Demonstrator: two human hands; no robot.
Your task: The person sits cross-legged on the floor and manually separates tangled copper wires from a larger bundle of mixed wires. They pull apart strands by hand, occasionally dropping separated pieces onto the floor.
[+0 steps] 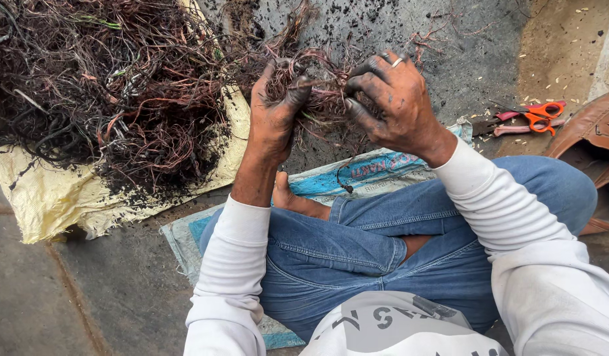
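Both hands grip one tangled clump of thin reddish-brown wire (324, 89) held above my crossed legs. My left hand (275, 109), blackened with soot, closes on the clump's left side. My right hand (393, 99), also sooty and wearing a ring, closes on its right side. Loose strands trail from the clump toward a big heap of burnt, tangled wire (100, 86) at the upper left.
The heap lies on a yellow woven sack (54, 198). I sit cross-legged in blue jeans on a blue-and-white sack (377, 168). Orange-handled scissors (538, 115) lie on the floor at right, next to a brown leather item (591, 128). Black ash dusts the concrete floor.
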